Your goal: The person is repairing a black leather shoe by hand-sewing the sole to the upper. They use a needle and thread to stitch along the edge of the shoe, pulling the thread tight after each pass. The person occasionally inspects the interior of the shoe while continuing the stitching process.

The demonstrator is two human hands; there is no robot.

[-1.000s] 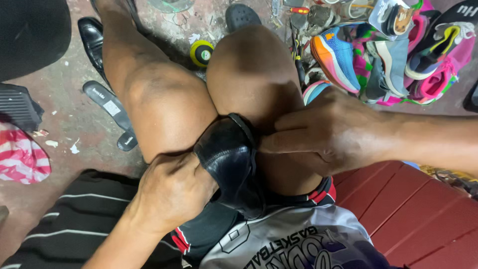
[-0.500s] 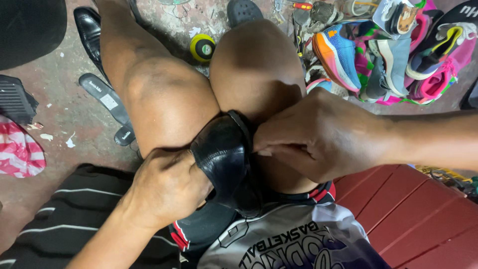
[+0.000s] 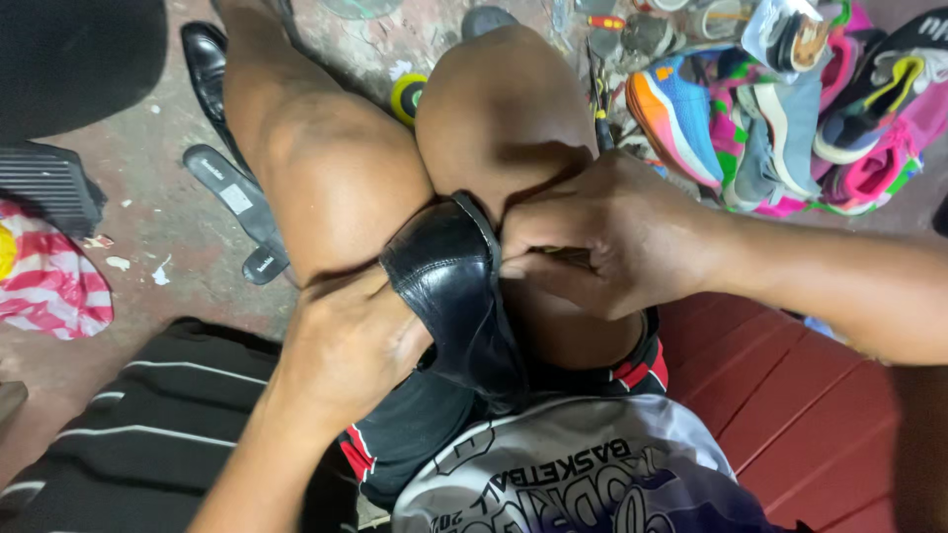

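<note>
Both hands' fingers closed on the black leather shoe [image 3: 454, 286] between the knees: left hand [image 3: 346, 345] below, right hand [image 3: 602, 237] beside.

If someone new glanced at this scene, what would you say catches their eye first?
First, the black leather shoe wedged between the person's knees at centre, gripped by the left hand from below and the right hand at its upper edge. Next, the heap of bright sneakers on the floor at upper right. A black shoe and a loose insole lie at upper left.
</note>
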